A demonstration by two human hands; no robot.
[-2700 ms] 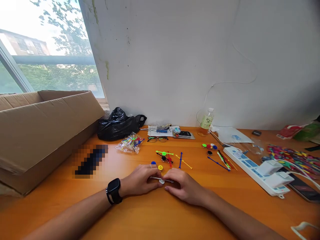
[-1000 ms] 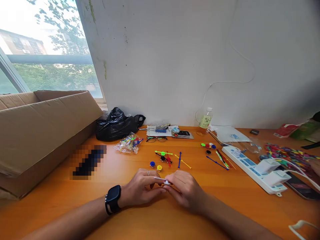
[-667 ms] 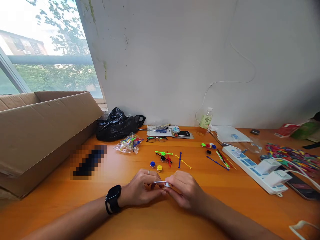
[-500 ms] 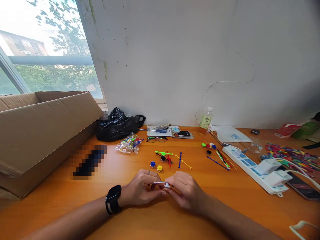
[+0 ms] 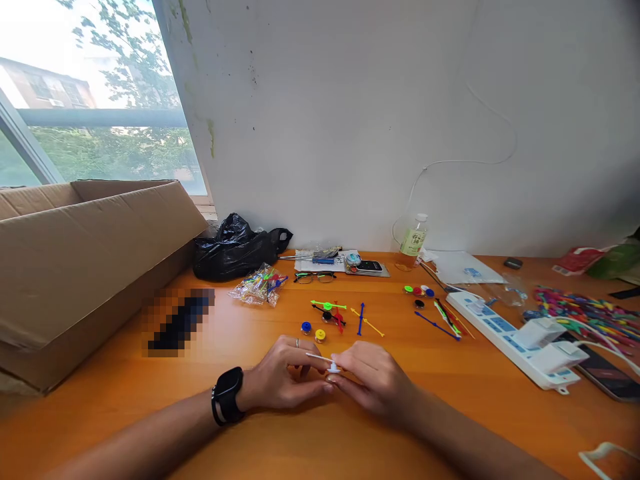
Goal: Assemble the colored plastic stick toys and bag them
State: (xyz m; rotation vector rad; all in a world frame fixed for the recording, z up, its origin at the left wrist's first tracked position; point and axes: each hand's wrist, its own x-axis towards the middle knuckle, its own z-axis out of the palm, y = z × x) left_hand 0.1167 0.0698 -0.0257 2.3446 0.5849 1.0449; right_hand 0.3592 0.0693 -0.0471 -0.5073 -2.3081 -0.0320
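In front of me my left hand (image 5: 283, 375) and my right hand (image 5: 376, 381) meet at a small white arrow spinner (image 5: 334, 368). Its thin pointer sticks out to the left above a round base. My right thumb and fingers pinch it from the right. The left fingers curl behind it, and the left thumb tip touches near the base; part of that grip is hidden. Just beyond lie a blue round base (image 5: 306, 327), a yellow round base (image 5: 320, 335) and a green arrow spinner (image 5: 328, 306). Loose blue (image 5: 361, 319) and yellow arrows (image 5: 370, 324) cross nearby.
A cardboard box (image 5: 95, 267) stands left, beside a black plastic bag (image 5: 235, 250). Glasses (image 5: 315, 277) and a drink bottle (image 5: 413, 241) are at the back. A power strip (image 5: 505, 333) with plugs, a phone (image 5: 607, 373) and piled colourful arrows (image 5: 585, 310) occupy the right.
The white pointer has tipped, its left end now higher. Both hands stay in nearly the same place, still at the white spinner.
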